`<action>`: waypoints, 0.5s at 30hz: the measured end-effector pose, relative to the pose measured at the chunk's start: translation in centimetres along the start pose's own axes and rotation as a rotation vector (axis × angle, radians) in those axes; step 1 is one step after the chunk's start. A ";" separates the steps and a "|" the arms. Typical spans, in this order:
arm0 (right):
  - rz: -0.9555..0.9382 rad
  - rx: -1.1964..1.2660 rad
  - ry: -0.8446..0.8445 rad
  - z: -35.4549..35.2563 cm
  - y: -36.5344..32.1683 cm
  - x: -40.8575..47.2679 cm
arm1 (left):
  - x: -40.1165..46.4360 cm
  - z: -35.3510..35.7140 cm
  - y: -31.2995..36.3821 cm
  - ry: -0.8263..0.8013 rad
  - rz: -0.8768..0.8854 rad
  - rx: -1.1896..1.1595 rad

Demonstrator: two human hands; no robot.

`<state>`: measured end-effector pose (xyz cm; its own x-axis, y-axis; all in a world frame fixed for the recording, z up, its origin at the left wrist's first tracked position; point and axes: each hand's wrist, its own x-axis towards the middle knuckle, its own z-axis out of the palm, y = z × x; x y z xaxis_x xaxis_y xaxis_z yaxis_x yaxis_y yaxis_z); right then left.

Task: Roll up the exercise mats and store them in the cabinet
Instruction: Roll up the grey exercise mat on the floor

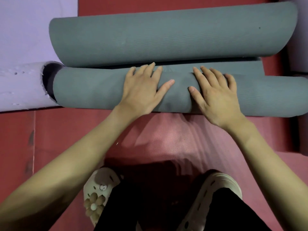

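Note:
A grey-green exercise mat lies across the view, rolled into a thick tube on its near side. Its far end curls up in a loose hump behind the tube. My left hand rests palm down on the roll just left of centre, fingers spread. My right hand presses flat on the roll just right of centre, fingers spread too. Neither hand grips the mat. Under the roll lies a pink mat, spread flat towards my feet. No cabinet is in view.
A lavender mat lies rolled at the left, its open end touching the grey-green roll, with a flat lavender sheet behind it. Red floor matting surrounds everything. My feet in pale clogs stand on the pink mat.

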<state>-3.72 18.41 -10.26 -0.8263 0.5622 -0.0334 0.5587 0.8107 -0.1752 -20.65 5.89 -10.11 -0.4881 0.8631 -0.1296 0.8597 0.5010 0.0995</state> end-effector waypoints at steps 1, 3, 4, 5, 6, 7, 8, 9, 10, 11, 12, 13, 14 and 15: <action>0.004 0.019 -0.053 -0.4 0.2 0.6 | 0.7 -0.1 -0.1 0.004 -0.009 0.004; -0.008 0.019 -0.146 -1.0 0.6 1.8 | 1.9 -0.1 -0.2 0.016 -0.017 0.006; -0.026 -0.011 -0.185 -1.2 0.7 2.3 | 2.2 0.0 -0.3 0.020 -0.019 0.005; -0.051 -0.052 -0.216 -1.3 0.9 2.8 | 2.6 0.0 -0.5 0.019 -0.022 0.007; -0.078 -0.092 -0.232 -1.3 1.1 3.1 | 3.1 0.0 -0.6 0.010 -0.028 0.007; -0.104 -0.127 -0.231 -1.1 1.3 3.5 | 3.6 -0.1 -0.7 -0.012 -0.033 0.002; -0.122 -0.151 -0.218 -0.9 1.5 3.8 | 4.3 -0.3 -0.8 -0.046 -0.034 -0.010; -0.132 -0.168 -0.215 -0.9 1.7 4.3 | 4.9 -0.5 -1.0 -0.088 -0.035 -0.025; -0.135 -0.177 -0.225 -1.0 1.8 4.7 | 5.3 -0.7 -1.1 -0.133 -0.037 -0.037; -0.136 -0.177 -0.238 -1.3 1.7 5.2 | 5.7 -0.9 -1.2 -0.171 -0.037 -0.047; -0.143 -0.169 -0.253 -1.5 1.7 5.6 | 5.9 -1.1 -1.2 -0.202 -0.041 -0.058; -0.153 -0.157 -0.266 -1.7 1.6 5.9 | 6.1 -1.3 -1.2 -0.224 -0.045 -0.068; -0.159 -0.143 -0.270 -2.0 1.6 6.0 | 6.1 -1.4 -1.2 -0.240 -0.046 -0.072; -0.164 -0.137 -0.264 -2.1 1.6 6.0 | 6.1 -1.5 -1.2 -0.254 -0.048 -0.072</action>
<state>-7.65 23.44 -8.69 -0.8861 0.3749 -0.2727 0.4059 0.9115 -0.0658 -24.83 10.64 -9.54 -0.4668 0.7995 -0.3780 0.8193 0.5519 0.1555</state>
